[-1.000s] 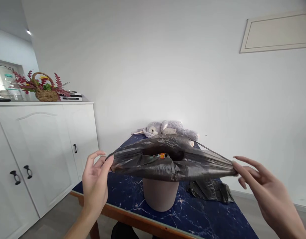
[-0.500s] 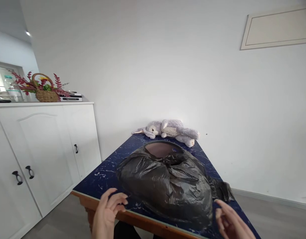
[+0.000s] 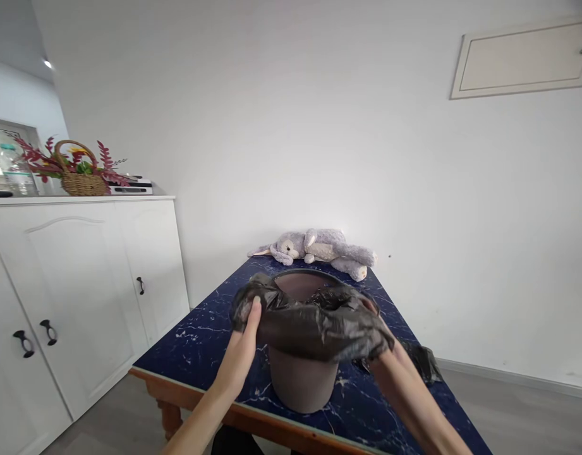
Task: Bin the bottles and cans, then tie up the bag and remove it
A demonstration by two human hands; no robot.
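A grey-brown trash bin (image 3: 303, 382) stands upright on the table, its dark rim showing at the far side. Gathered around its upper part is a black garbage bag (image 3: 314, 332), which leaves the lower wall bare. My left hand (image 3: 247, 322) is closed on the bag at the left, thumb on the outside and the other fingers hidden by the plastic. On the right, my right hand (image 3: 378, 328) grips the bag too, mostly covered by its folds.
More black plastic (image 3: 426, 364) lies at the right edge of the blue marbled table (image 3: 200, 344). A plush rabbit (image 3: 319, 246) rests on its side at the far end, by the wall. White cabinets (image 3: 91, 303) stand left, with a flower basket (image 3: 84, 183) on top.
Both hands have moved up and taken hold of the garbage bag. The bag, which hung spread over the bin down to the table, is now lifted and bunched, baring the bin's lower wall.
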